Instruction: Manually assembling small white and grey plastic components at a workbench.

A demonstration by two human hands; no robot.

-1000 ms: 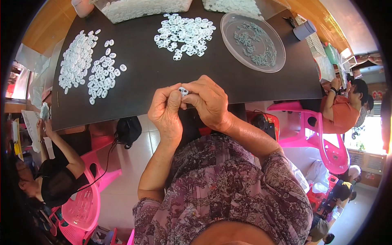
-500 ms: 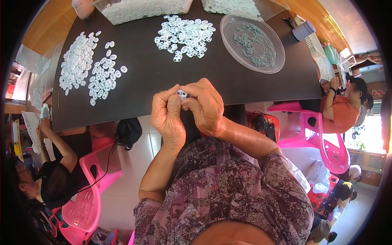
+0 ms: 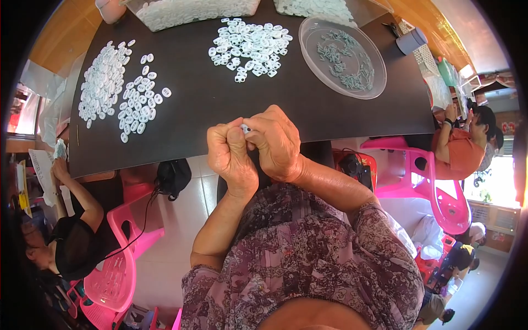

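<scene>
Both hands meet just off the near edge of the dark table [image 3: 220, 115], around a small white plastic piece with dark holes [image 3: 245, 128]. My left hand [image 3: 232, 157] pinches it between thumb and bent forefinger. From the other side, the thumb and fingers of my right hand [image 3: 278, 144] close on the same piece. The fingertips cover most of it, so I cannot tell if it is one part or two. Beyond my hands lies a pile of white pieces with holes [image 3: 250, 47]. A round clear dish [image 3: 304, 44] at the right holds slim grey-green pieces [image 3: 352, 81].
White oval pieces lie at the left in a dense pile [image 3: 102, 82] and a looser group [image 3: 140, 104]. Clear bins [image 3: 190, 25] of white parts stand at the back. A grey cup [image 3: 411, 41] is at far right. Seated people and pink chairs [image 3: 118, 280] flank the table.
My left hand has shifted slightly right and turned inward. The fingers have closed tighter around the white piece, and less of it shows.
</scene>
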